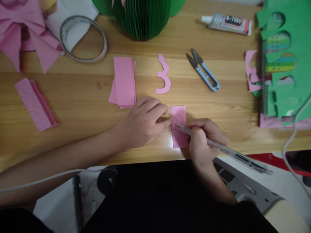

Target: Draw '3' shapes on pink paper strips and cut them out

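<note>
My right hand point(202, 139) is closed around a clear pen point(233, 154), whose tip touches a small pink paper strip point(179, 142) near the table's front edge. Curved dark lines run along that strip. At its left edge, a finger of my left hand point(148, 121) touches the paper. The other fingers of that hand are bent but apart, resting on the table. Above the strip lies a wavy pink paper cutout point(165, 76). A stack of pink paper rectangles point(124, 81) is just beyond my left hand.
Blue thread snips point(204, 69) lie right of the cutout, below a glue tube point(228, 23). A tape roll point(102, 51), a pink paper bow point(31, 26) and a folded pink paper with drawn lines point(35, 105) are leftward. Green honeycomb paper point(142, 19) stands behind; green cut sheets point(289, 94) lie right.
</note>
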`<state>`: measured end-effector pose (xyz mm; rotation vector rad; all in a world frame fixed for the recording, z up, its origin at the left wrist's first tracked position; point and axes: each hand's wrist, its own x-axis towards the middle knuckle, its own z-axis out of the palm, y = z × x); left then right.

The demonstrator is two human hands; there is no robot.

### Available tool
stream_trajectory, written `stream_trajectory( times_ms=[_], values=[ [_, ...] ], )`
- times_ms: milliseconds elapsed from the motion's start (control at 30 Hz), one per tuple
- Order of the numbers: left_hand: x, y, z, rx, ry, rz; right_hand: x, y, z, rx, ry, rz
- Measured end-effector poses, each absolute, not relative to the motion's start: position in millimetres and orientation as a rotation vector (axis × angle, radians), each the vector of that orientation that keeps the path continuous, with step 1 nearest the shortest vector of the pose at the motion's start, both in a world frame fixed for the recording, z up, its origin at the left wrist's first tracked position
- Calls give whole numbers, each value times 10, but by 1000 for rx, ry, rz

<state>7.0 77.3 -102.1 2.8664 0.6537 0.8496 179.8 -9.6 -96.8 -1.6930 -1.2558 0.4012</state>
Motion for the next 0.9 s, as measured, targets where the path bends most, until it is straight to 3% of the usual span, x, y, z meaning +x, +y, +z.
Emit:
stream_trajectory(
  times_ms=[900],
  values=[
    [58,775,-1013,2835,640,807,1783,-74,-937,-1749,-1303,399]
  ],
)
